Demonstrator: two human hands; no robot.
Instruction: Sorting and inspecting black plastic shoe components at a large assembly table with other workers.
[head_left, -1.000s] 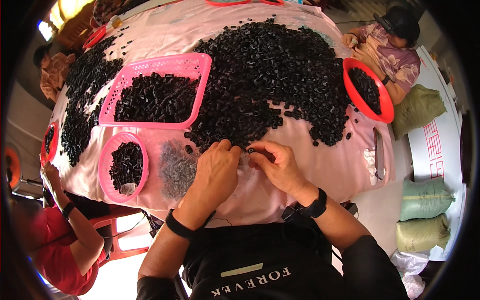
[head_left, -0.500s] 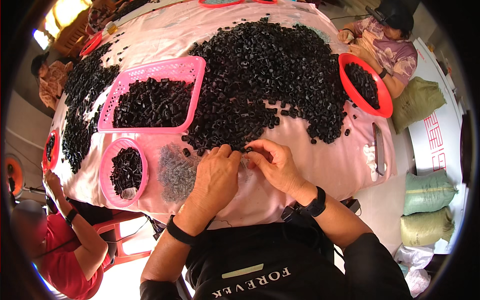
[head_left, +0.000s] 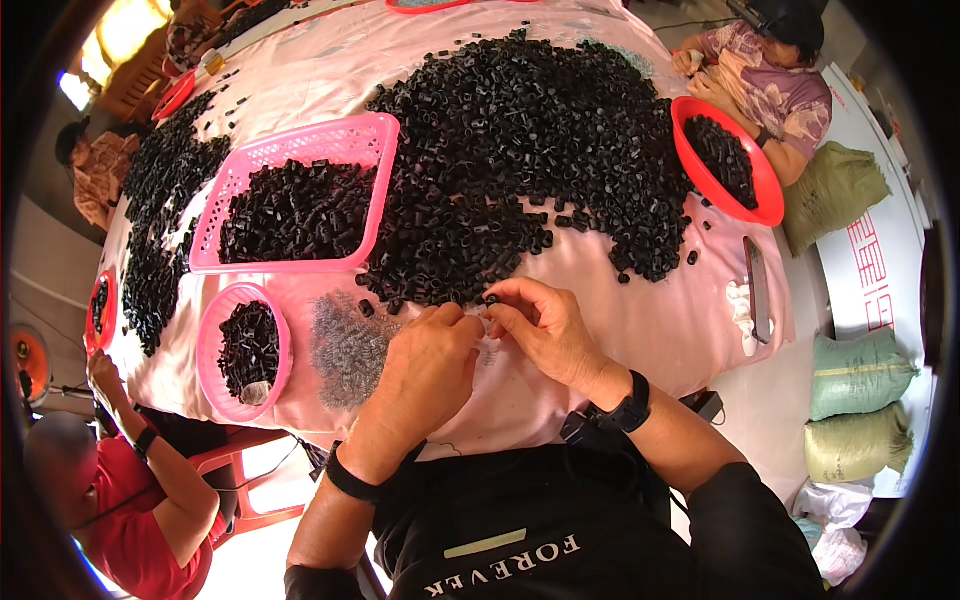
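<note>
My right hand [head_left: 545, 328] pinches a small black plastic piece [head_left: 491, 299] between thumb and forefinger, just in front of the heap. Close against it, my left hand [head_left: 432, 362] is closed with its fingertips bunched together; what they hold is hidden behind the knuckles. Beyond both hands spreads a large heap of short black plastic cylinders [head_left: 520, 140]. A pile of small silvery metal springs [head_left: 348, 350] lies to the left of my left hand. Further left, a round pink basket [head_left: 206, 350] contains thin black parts [head_left: 250, 345].
A rectangular pink basket [head_left: 384, 190] of black parts stands beyond the springs. At the right, a red bowl [head_left: 768, 196] and a dark phone-like slab [head_left: 757, 290] lie on the pink cloth [head_left: 640, 330]. Co-workers sit around the table; one in red [head_left: 150, 520] is at the left.
The view has shifted slightly. My left fingertips sit a little lower, and my two hands remain close together, the right one keeping its pinch on the black piece.
</note>
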